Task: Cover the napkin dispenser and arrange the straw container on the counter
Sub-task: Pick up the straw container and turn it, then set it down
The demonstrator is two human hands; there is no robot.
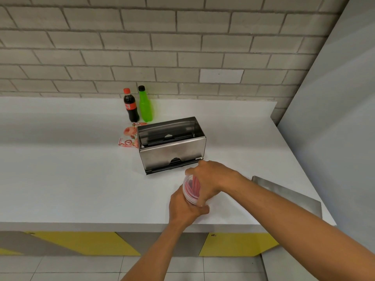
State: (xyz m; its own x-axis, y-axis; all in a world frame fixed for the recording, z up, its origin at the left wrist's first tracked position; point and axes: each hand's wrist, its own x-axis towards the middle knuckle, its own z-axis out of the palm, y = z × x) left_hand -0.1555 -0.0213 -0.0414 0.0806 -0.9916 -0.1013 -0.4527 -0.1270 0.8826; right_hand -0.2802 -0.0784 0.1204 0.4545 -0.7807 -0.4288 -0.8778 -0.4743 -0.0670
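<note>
Both hands grip the straw container [191, 189], a clear tub of red straws, tilted, held just above the counter [81, 179] near its front edge. Left hand [185, 207] wraps it from below; right hand [211, 179] clasps it from above. Steel napkin dispenser [172, 145] stands just behind, top open. A steel plate [288, 194] lies at right. Cola bottle [130, 105], green bottle [145, 104] and red-white packets [129, 136] sit by the wall.

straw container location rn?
Head view, center-right near the counter's front edge: straw container held between left hand and right hand, just in front of the napkin dispenser.
</note>
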